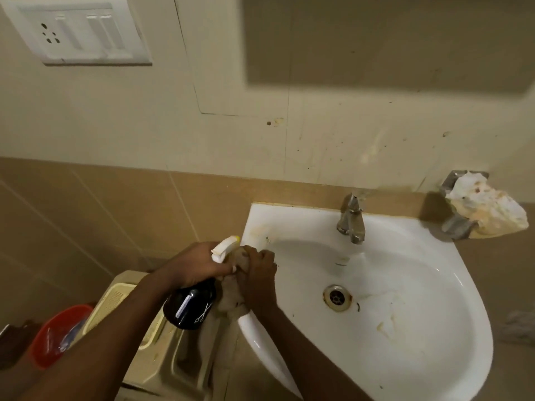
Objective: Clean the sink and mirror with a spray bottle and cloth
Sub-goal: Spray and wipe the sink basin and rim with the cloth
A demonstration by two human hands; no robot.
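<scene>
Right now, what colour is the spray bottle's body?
Black, with small white comb and scissors graphics; the spray bottle has a white trigger head. Best seen in the head view.

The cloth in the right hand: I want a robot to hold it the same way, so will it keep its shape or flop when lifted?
Probably floppy: the cloth bunches in the right hand and hangs limp below it over the sink rim. It looks thin, so likely light. Whether it is wet I cannot tell.

Head view, looking steeply down, close over sink [405,357]
</scene>
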